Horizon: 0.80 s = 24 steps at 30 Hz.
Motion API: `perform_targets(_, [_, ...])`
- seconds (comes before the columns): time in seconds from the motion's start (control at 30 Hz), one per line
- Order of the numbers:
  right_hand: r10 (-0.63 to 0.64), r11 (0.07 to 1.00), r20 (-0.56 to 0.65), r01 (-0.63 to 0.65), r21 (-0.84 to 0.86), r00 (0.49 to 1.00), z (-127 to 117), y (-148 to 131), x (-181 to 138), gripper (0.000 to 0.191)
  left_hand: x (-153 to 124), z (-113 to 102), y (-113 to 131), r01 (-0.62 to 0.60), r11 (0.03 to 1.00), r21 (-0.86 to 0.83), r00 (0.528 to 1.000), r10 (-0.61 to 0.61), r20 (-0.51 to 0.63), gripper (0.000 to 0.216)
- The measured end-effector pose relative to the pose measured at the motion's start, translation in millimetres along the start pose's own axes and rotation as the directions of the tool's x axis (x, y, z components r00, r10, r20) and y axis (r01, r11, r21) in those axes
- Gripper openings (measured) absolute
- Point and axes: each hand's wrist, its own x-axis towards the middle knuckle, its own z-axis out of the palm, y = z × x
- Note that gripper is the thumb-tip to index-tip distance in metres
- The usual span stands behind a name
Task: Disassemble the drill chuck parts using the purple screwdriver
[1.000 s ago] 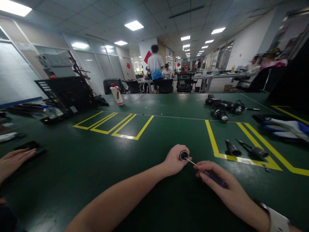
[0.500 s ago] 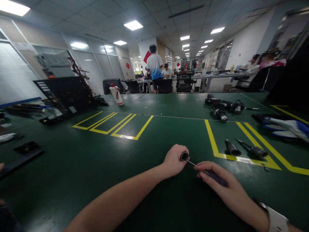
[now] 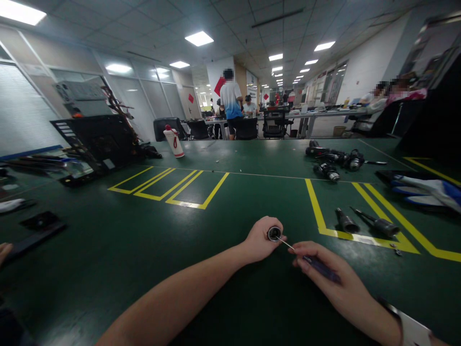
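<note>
My left hand (image 3: 262, 236) is wrapped round a dark cylindrical part (image 3: 274, 234), whose open round end faces me. In my right hand (image 3: 329, 269) is a screwdriver (image 3: 319, 268) with a dark translucent handle. Its thin metal shaft points up and left, and the tip reaches the opening of the cylinder. How deep the tip sits inside I cannot tell. To the right, inside yellow tape lines, lie a dark conical housing (image 3: 347, 222) and a similar part with a long spindle (image 3: 382, 225). Small metal pieces (image 3: 396, 251) rest near the tape corner.
Several dark power tools (image 3: 334, 158) lie at the back right of the green table (image 3: 223, 298). Blue and white gloves (image 3: 425, 190) are at the far right. A white tumbler (image 3: 174, 142) stands at the back left. Another person's hand (image 3: 4, 251) shows at the left edge.
The cylinder's open end has turned slightly toward me and shifted a little left, and the screwdriver tip has moved with it. Both hands keep their hold.
</note>
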Motion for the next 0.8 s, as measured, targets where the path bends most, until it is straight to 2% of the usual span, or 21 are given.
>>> perform_targets(0.1, [-0.001, 1.000, -0.006, 0.000, -0.010, 1.000, 0.0, 0.7, 0.3, 0.016, -0.2, -1.1, 1.5, 0.030, 0.999, 0.029, 0.999, -0.031, 0.030, 0.017])
perform_targets(0.23, [0.025, 0.999, -0.010, -0.025, -0.047, 1.000, -1.2, 1.2, -0.2, 0.016, -0.7, -1.0, 3.0, 0.079, 0.990, 0.116, 0.997, -0.081, 0.007, 0.013])
perform_targets(0.37, [0.075, 0.996, 0.026, -0.074, -0.058, 0.997, -3.8, -1.2, -1.3, 0.018, -1.9, 0.3, 3.1, 0.015, 0.984, 0.177, 1.000, -0.019, 0.022, 0.011])
perform_targets(0.47, [0.127, 0.992, 0.047, -0.126, -0.027, 0.991, -4.9, -1.9, -1.2, 0.020, -2.4, 0.6, 2.6, -0.025, 0.985, 0.170, 0.999, 0.021, 0.026, 0.012])
perform_targets(0.67, [0.204, 0.974, 0.094, -0.211, 0.080, 0.975, -4.1, -2.0, 2.9, 0.024, -1.0, -0.2, 0.5, 0.020, 0.996, 0.087, 1.000, -0.020, 0.003, 0.014])
perform_targets(0.8, [0.198, 0.974, 0.099, -0.207, 0.091, 0.975, -2.8, -1.7, 3.7, 0.024, -0.3, 0.3, -0.3, 0.038, 0.998, 0.058, 0.999, -0.037, -0.007, 0.014])
